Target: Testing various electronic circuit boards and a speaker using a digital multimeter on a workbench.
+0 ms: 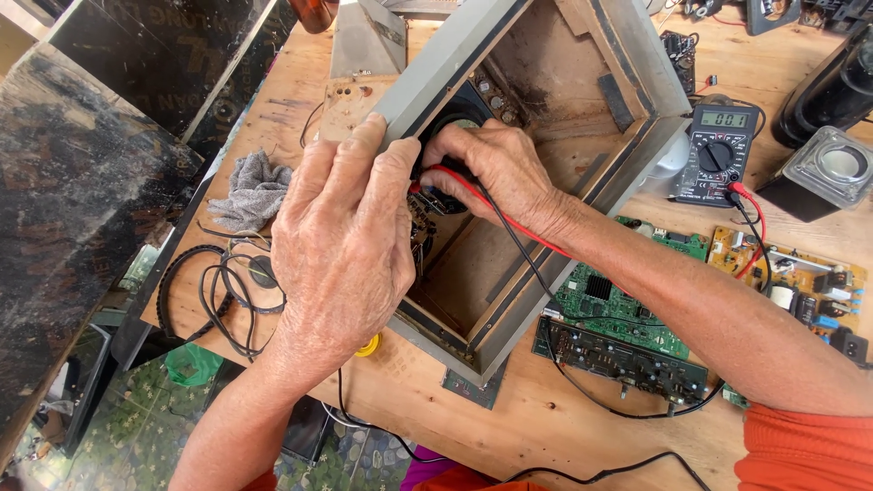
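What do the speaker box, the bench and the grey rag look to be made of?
Speaker box: likely wood or fibreboard, rough brown inside, grey-coated edges. Bench: bare pale wood, grain visible. Rag: soft knitted cloth, crumpled, fuzzy.

All I see of myself is 2 bare forearms, the veiny, wrinkled left hand [341, 250] and right hand [496, 168], no rings or watch, and orange sleeves [805, 450] at the bottom edge.
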